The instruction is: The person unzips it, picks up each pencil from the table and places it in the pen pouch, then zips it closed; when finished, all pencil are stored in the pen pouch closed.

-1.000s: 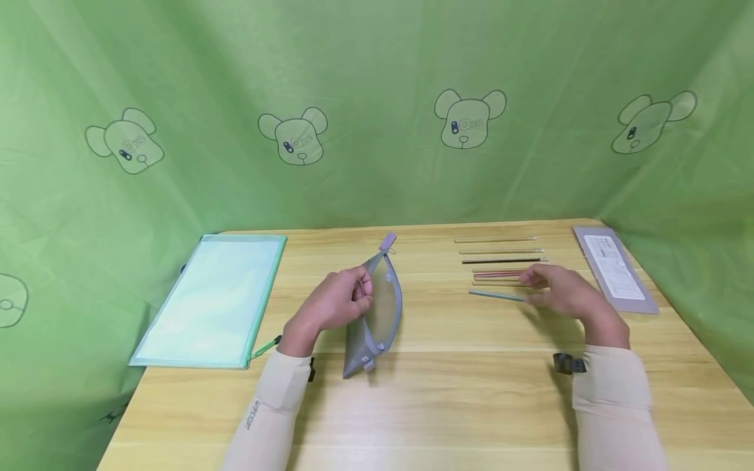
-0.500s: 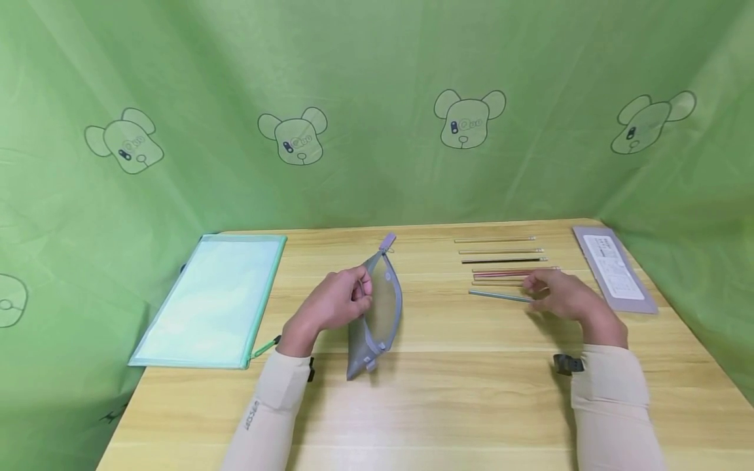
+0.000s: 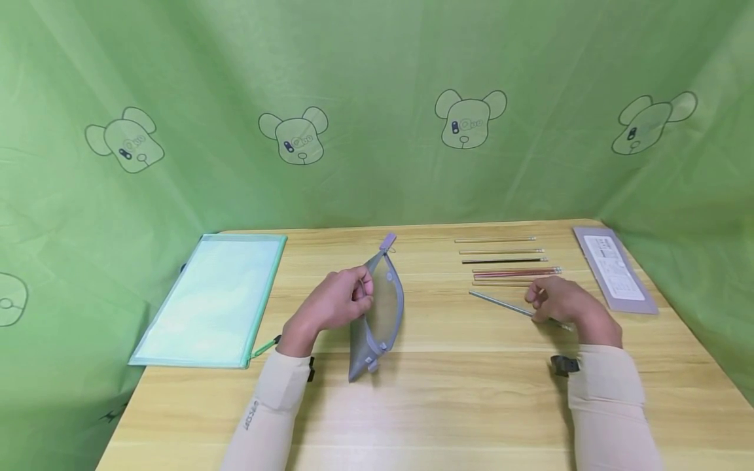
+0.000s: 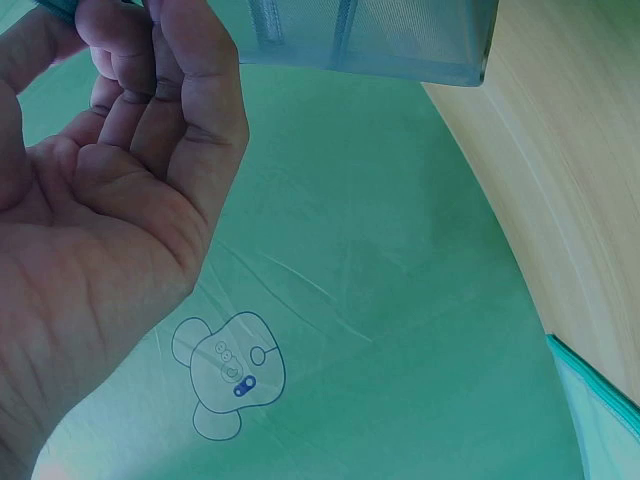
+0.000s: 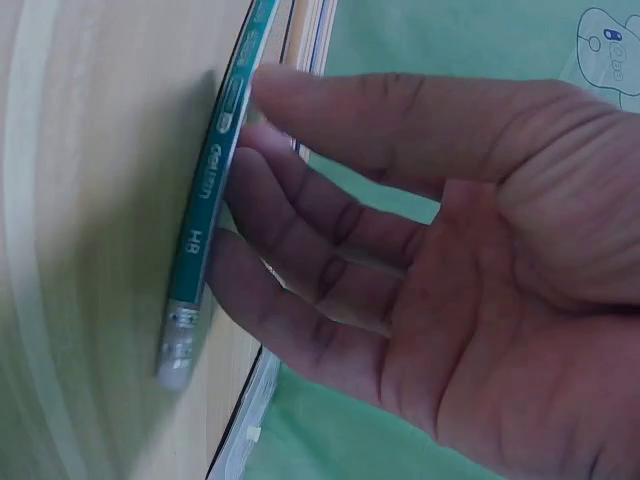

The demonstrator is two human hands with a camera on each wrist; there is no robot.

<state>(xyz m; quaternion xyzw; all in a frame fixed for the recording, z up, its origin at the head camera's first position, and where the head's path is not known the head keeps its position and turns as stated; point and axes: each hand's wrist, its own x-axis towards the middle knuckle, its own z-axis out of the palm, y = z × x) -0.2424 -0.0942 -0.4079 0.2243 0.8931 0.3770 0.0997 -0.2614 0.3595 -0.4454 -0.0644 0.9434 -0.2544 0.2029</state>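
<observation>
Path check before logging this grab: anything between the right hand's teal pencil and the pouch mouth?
Nothing visible. Only table lies between the teal pencil and the open pouch. The other pencils lie farther back; the left hand holds the pouch's left rim.

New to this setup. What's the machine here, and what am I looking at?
There is no machine: a person works with two bare hands. The wide picture comes from a camera on the head, looking forward and down; the two close-ups come from cameras on the left and right wrists.

The left hand grips an unzipped grey pouch near its open mouth. The right hand pinches a green pencil, seen best in the right wrist view.

On the wooden table, more pencils lie side by side, with a grey packet bearing a white label to their right. Far left is a teal-edged folder. Green cloth hangs behind.
</observation>
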